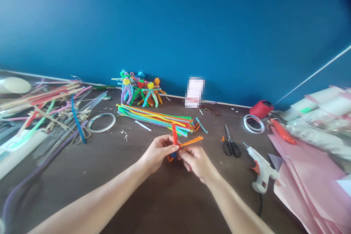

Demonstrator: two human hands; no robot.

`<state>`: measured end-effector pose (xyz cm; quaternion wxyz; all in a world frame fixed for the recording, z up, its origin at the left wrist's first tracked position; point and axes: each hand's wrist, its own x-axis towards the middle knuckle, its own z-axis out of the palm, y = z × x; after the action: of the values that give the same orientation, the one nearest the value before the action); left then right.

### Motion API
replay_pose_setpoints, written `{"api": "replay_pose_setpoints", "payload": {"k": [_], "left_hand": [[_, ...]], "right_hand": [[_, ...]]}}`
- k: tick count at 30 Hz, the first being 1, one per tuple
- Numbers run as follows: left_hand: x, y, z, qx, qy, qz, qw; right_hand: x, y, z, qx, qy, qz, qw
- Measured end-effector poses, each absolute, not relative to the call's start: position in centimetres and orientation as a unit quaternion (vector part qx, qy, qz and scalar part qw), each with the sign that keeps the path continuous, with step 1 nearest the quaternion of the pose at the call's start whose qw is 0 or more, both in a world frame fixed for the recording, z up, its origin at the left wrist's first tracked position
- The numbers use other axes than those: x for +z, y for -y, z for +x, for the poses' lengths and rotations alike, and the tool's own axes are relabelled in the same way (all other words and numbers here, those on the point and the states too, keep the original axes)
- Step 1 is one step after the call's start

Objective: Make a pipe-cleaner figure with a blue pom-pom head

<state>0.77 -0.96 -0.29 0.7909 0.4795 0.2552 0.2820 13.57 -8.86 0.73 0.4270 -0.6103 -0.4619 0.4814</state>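
Between both hands is a pipe cleaner figure (174,136) with an upright red coil, an orange strand sticking out to the right and a bit of blue below. My left hand (159,153) pinches it from the left, thumb across the front. On the other side my right hand (194,160) is closed with its fingertips at the figure's lower right; the exact grip there is partly hidden. Just behind the hands lies a bundle of coloured pipe cleaners (153,117). Several finished pipe cleaner figures (141,89) stand against the blue wall.
To the right are black-handled scissors (231,144), a white glue gun (261,170), tape rolls (254,123), a red spool (260,109) and pink sheets (307,175). Loose strips and sticks (55,106) and a white ring (102,122) crowd the left. A blurred white card (195,92) stands at the wall.
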Motion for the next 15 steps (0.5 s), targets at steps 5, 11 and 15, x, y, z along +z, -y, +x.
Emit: {"api": "replay_pose_setpoints", "payload": {"k": [5, 11, 15], "left_hand": [[-0.4, 1.0, 0.7, 0.274, -0.329, 0.581, 0.692], [0.3, 0.8, 0.4, 0.225, -0.338, 0.72, 0.563], [0.9, 0.2, -0.2, 0.149, -0.304, 0.739, 0.582]], "right_hand": [[1.5, 9.9, 12.7, 0.159, 0.645, -0.685, 0.298], [2.7, 10.5, 13.2, -0.011, 0.699, -0.675, 0.237], [3.1, 10.0, 14.5, 0.082, 0.692, -0.645, 0.314]]}}
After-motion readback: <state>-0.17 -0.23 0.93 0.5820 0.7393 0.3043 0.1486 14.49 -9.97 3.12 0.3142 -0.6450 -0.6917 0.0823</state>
